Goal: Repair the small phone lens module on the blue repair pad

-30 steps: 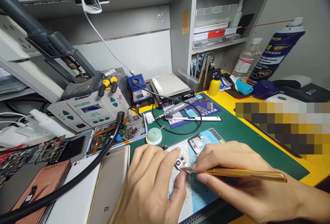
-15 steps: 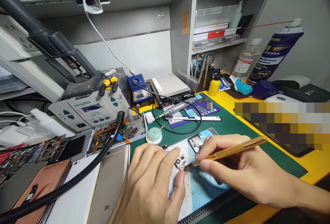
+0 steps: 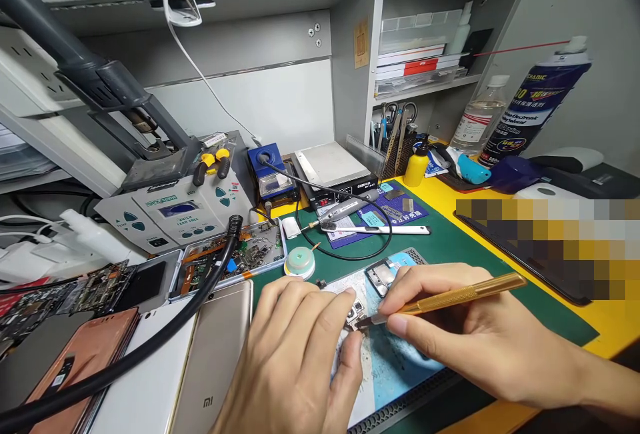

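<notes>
A small camera module [image 3: 356, 310] rests on the white and light blue work pad [image 3: 387, 381], between my hands. The thumb and index finger of my left hand [image 3: 303, 347] grip its left side and hide part of it. In my right hand [image 3: 465, 331] is a gold-handled knife [image 3: 450, 297], pinched between thumb and fingers, its dark tip at the lower right edge of the module. A black and silver part [image 3: 381, 277] lies on the pad just beyond my right fingertips.
Behind the pad are a round green-topped tin [image 3: 299, 263], a white brush [image 3: 380, 229] and a looping black cable. Phones [image 3: 213, 354] and a thick black hose [image 3: 165, 334] lie at the left. A parts tray [image 3: 250, 251] stands before the grey station [image 3: 175, 211].
My left index fingertip now covers more of the camera module's left side. The knife handle has shifted slightly right, its tip still at the module.
</notes>
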`<action>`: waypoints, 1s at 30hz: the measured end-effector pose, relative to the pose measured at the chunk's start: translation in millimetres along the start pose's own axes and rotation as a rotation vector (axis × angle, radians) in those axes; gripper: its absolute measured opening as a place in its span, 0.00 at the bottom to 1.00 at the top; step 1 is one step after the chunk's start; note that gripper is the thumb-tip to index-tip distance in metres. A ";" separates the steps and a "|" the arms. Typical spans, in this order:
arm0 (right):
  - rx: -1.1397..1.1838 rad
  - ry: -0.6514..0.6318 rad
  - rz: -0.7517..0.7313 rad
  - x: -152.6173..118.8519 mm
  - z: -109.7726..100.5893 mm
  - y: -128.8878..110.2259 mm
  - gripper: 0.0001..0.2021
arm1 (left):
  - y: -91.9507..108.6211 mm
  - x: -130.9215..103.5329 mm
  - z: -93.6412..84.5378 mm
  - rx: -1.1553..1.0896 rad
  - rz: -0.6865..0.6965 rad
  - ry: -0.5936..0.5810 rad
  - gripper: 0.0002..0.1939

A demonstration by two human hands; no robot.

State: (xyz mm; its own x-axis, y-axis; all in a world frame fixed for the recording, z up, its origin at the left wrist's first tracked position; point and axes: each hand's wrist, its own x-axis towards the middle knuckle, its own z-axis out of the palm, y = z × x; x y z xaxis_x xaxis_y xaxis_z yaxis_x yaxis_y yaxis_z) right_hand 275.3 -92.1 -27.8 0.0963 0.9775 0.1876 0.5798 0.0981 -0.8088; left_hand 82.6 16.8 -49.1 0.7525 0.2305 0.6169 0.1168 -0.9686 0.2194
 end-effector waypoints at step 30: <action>0.660 -0.066 0.307 -1.2 -7.6 7.8 0.14 | 2.7 2.8 -6.1 -0.058 -0.043 0.205 0.19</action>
State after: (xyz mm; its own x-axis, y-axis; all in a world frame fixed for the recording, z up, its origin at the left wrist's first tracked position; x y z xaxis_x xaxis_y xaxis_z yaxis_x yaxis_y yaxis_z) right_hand 285.9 -93.9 -30.2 0.1154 0.9862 -0.1189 -0.0764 -0.1106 -0.9909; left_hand 81.1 15.4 -42.2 0.5997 0.2917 0.7452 0.1045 -0.9518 0.2885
